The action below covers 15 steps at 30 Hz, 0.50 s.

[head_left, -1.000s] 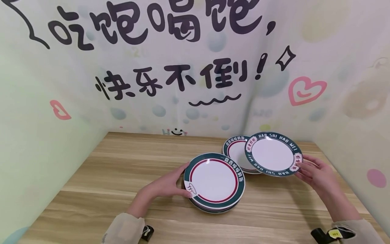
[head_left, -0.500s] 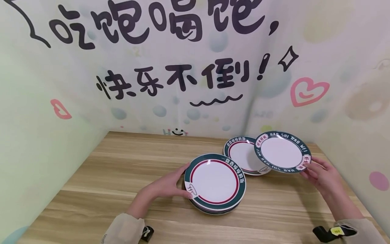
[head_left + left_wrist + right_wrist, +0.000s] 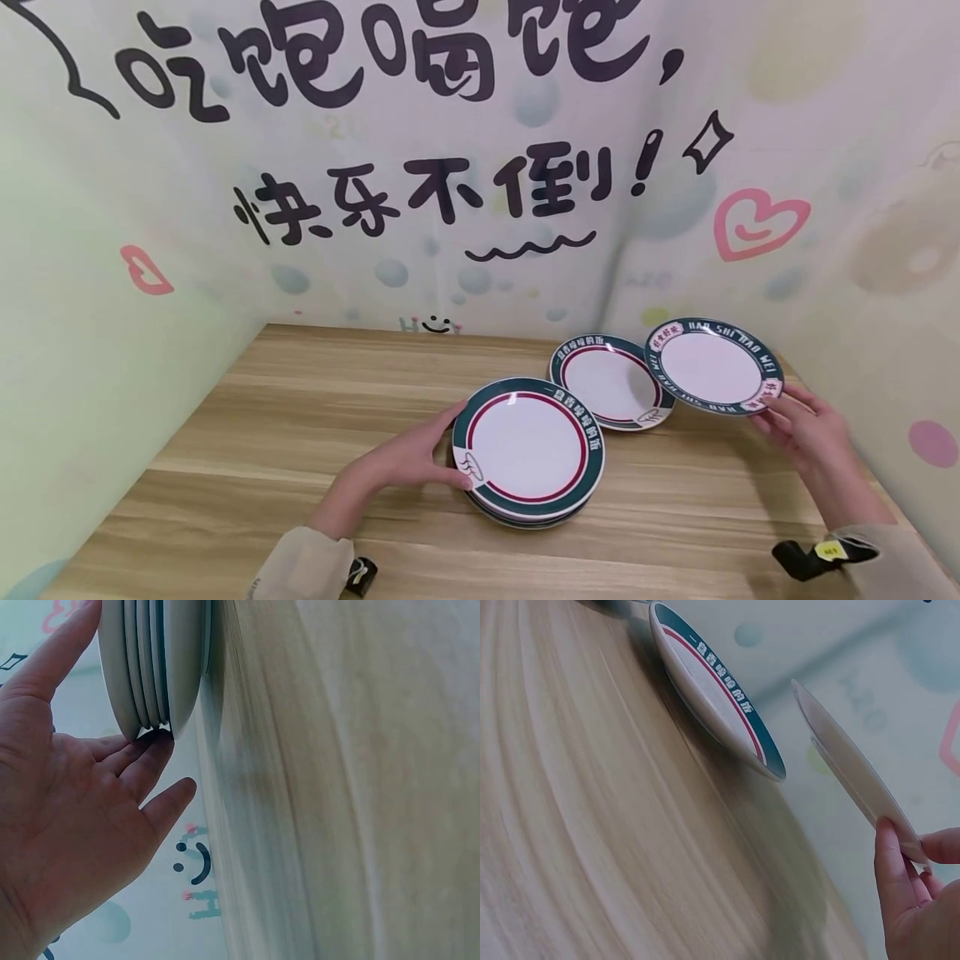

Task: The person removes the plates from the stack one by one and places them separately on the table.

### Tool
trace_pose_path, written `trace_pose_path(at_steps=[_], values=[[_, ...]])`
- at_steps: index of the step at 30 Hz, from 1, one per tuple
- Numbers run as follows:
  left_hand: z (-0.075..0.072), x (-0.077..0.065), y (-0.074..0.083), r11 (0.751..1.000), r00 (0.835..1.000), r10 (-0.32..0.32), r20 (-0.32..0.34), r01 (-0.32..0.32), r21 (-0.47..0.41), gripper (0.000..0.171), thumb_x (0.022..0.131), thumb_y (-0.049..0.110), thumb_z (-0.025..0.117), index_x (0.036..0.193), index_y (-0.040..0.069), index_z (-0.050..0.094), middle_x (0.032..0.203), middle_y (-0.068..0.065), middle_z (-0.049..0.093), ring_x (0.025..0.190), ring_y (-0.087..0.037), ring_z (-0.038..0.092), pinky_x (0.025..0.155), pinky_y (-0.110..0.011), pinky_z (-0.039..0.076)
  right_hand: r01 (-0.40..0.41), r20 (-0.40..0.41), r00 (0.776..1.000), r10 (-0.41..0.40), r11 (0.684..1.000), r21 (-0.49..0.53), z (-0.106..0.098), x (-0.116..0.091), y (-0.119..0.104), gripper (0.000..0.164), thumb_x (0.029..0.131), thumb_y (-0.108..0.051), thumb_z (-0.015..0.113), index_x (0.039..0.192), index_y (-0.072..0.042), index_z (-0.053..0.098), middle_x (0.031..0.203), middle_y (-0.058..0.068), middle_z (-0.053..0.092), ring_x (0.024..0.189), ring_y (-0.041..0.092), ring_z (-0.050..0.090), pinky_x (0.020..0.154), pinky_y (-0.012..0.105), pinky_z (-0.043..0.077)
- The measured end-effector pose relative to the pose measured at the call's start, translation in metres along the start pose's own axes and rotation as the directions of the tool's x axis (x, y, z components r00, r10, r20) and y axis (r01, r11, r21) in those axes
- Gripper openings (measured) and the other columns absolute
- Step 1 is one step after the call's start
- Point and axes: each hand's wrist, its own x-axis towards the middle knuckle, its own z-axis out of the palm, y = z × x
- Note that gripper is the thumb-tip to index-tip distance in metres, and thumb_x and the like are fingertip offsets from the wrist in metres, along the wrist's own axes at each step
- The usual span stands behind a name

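Observation:
My right hand (image 3: 813,429) pinches the rim of a white plate (image 3: 712,367) with a dark green lettered border, thumb on top and fingers beneath. In the right wrist view this plate (image 3: 855,769) hangs tilted above the table, apart from everything else. My left hand (image 3: 416,454) holds the left edge of a stack of plates (image 3: 528,446), whose top one has a green rim and red ring. From the side, in the left wrist view, several stacked rims (image 3: 150,660) show, with fingertips against their edges. Behind the stack lies another red-ringed plate (image 3: 607,383).
The wooden table (image 3: 300,400) runs back to a printed wall sheet (image 3: 420,275) with black lettering. Side walls close in the table at left and right. Dark wrist straps (image 3: 825,557) sit at both sleeves.
The right hand has carried its plate rightward and slightly up, away from over the rear plate, which now shows almost whole. My left hand and the stack have stayed in place.

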Motion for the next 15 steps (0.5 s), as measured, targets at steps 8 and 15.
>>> trace_pose_path(at_steps=[8, 15], values=[[0.0002, -0.0011, -0.0020, 1.000, 1.000, 0.002, -0.004, -0.002, 0.004, 0.115, 0.074, 0.054, 0.083, 0.161, 0.016, 0.019, 0.166, -0.009, 0.025, 0.151, -0.031, 0.029, 0.122, -0.054, 0.032, 0.026, -0.033, 0.999, -0.024, 0.999, 0.048, -0.0051, 0.0047, 0.0019, 0.027, 0.093, 0.009, 0.059, 0.095, -0.018, 0.061, 0.074, 0.001, 0.071, 0.067, 0.016, 0.074, 0.064, 0.031, 0.064], [-0.0003, -0.0005, -0.0007, 1.000, 1.000, -0.004, 0.000, 0.004, 0.009, 0.114, 0.074, 0.055, 0.082, 0.161, 0.016, 0.018, 0.166, -0.009, 0.025, 0.152, -0.031, 0.028, 0.122, -0.054, 0.031, 0.043, -0.080, 0.996, -0.038, 0.997, 0.061, -0.0091, 0.0088, 0.0029, 0.034, 0.091, 0.010, 0.061, 0.104, -0.020, 0.054, 0.074, 0.000, 0.071, 0.066, 0.015, 0.073, 0.063, 0.030, 0.064]])
